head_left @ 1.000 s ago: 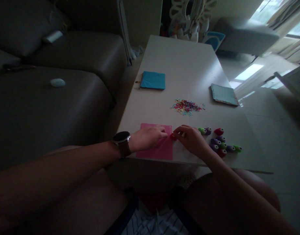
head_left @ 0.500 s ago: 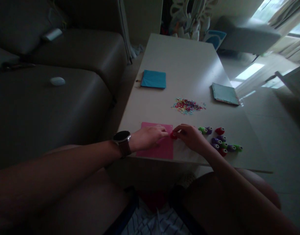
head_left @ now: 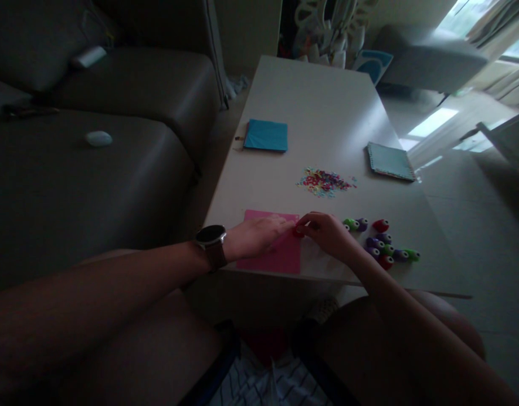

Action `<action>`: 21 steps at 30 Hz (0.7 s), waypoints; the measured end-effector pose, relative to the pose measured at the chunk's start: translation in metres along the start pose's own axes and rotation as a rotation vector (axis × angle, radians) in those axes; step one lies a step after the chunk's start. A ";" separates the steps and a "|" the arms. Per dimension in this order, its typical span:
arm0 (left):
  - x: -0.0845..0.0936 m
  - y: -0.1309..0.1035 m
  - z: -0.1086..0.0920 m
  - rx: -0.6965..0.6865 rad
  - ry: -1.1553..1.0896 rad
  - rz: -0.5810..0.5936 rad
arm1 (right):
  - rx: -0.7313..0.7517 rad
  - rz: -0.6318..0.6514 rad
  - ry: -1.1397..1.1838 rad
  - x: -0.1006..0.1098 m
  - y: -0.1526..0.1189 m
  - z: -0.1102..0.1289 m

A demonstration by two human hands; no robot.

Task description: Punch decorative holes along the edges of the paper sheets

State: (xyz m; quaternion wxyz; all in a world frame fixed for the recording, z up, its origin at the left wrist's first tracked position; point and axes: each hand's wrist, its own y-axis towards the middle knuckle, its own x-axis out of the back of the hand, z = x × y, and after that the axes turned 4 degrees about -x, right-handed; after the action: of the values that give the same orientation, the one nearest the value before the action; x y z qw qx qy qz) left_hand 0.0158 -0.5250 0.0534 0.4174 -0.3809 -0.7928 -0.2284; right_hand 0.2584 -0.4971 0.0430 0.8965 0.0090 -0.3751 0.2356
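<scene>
A pink sheet (head_left: 280, 256) lies at the near edge of the table. My left hand (head_left: 259, 232) rests over it, fingers stretched out toward the sheet's right edge, where the tips come close to a small red craft punch (head_left: 299, 232). The fingers of my right hand (head_left: 322, 228) are closed on that punch from the right. Part of the punch is hidden by the fingers, so I cannot tell how far the sheet reaches into it. Several more punches (head_left: 386, 250) in purple, green and red lie to the right of my right hand.
Beyond my hands, a pile of tiny colourful paper bits (head_left: 322, 181) is spread on the white table (head_left: 310, 101). A blue pad (head_left: 265, 135) lies at the left edge, a pale green notebook (head_left: 390, 161) at the right. A dark sofa (head_left: 128, 152) stands to the left.
My left fingers have stretched out and moved right, closer to the red punch. My right hand has shifted slightly left with the punch.
</scene>
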 end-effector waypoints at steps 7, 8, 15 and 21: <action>-0.004 -0.001 0.005 0.000 -0.025 -0.019 | -0.019 0.004 0.001 0.001 0.005 -0.001; -0.004 -0.001 0.005 0.000 -0.023 -0.014 | -0.031 0.016 0.001 0.002 0.006 -0.001; -0.006 -0.001 0.009 0.000 0.051 0.043 | -0.090 0.060 -0.049 0.007 0.015 0.004; -0.003 0.002 0.007 0.005 0.063 0.100 | -0.119 0.058 -0.111 0.009 0.021 0.005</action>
State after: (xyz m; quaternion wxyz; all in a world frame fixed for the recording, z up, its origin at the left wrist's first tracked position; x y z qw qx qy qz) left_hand 0.0151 -0.5197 0.0470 0.4540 -0.4118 -0.7598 -0.2169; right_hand 0.2511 -0.4757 0.0495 0.8662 -0.0420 -0.4375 0.2378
